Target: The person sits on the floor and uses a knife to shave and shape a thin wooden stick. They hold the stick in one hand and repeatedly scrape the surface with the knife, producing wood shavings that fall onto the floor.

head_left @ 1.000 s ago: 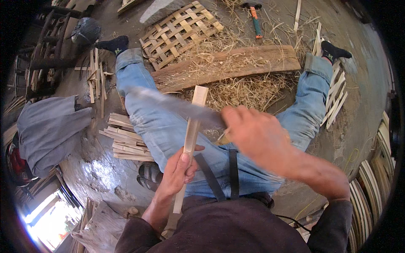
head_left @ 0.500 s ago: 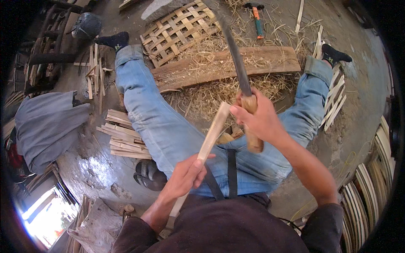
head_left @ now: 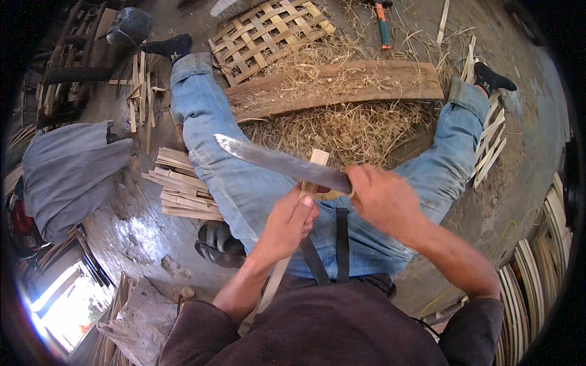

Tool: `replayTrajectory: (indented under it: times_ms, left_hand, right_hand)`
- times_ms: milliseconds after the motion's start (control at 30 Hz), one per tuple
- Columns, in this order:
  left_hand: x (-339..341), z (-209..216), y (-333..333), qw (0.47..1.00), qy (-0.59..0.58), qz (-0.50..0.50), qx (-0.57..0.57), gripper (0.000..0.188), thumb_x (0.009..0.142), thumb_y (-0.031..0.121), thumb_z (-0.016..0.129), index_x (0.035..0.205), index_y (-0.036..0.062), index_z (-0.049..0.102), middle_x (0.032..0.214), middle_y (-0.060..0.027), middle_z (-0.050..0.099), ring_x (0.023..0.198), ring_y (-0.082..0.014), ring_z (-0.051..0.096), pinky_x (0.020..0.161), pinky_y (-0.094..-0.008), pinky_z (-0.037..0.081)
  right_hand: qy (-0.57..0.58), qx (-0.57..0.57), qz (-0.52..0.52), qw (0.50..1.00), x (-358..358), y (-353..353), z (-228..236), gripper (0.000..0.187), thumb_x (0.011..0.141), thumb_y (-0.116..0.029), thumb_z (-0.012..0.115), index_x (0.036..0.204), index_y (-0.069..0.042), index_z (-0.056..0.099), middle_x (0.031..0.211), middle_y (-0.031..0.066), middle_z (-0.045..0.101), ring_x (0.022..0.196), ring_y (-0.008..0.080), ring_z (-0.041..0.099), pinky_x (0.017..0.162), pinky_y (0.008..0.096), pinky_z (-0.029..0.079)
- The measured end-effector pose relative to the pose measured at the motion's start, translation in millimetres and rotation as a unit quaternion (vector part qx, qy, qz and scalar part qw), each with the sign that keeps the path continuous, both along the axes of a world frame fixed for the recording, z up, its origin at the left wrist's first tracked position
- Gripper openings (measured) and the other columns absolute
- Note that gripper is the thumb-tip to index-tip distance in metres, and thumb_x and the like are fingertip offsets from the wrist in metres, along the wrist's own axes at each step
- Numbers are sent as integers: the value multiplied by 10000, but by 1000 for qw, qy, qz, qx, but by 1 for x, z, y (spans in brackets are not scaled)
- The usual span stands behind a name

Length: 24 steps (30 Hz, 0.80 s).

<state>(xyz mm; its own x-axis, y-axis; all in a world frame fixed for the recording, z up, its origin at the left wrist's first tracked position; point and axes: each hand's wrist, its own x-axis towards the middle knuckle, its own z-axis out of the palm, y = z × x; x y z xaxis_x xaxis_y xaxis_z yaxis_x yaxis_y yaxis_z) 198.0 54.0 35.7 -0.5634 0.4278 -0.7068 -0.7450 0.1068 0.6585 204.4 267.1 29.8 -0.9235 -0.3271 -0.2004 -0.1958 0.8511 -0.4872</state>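
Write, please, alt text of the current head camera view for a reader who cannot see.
A long knife in the right hand crosses over a pale wooden strip held in the left hand. Between outstretched jeans-clad legs lie curly shavings and a wooden plank, with a woven lattice panel and hammer beyond.

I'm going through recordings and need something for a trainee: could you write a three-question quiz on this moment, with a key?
1. Which hand grips the knife?
2. True or false: in this view, the knife crosses in front of the pale strip held in the left hand.
3. Which is nearest the woven panel? a) left foot b) right foot c) grey cloth

Key: 1. The right hand; 2. True; 3. a
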Motion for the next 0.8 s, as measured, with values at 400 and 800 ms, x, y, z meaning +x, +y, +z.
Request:
replayTrajectory:
  times_ms: [400, 800]
  left_hand:
    - [15, -2, -2, 1000, -13, -6, -8, 328, 1044, 285, 380, 1203, 31, 513, 710, 54, 365, 535, -15, 292, 456, -181, 254]
    - [5, -4, -4, 999, 27, -6, -20, 325, 1047, 288, 369, 1182, 28, 510, 701, 50, 360, 531, -15, 296, 446, -183, 258]
  right_hand:
    - [-35, -4, -9, 999, 2, 18, -13, 152, 855, -139, 569, 927, -27, 495, 824, 159, 623, 748, 343, 663, 613, 437, 540]
    - [-14, 30, -74, 997, -5, 22, -25, 187, 816, -138, 610, 920, -35, 494, 818, 139, 621, 753, 318, 668, 609, 421, 536]
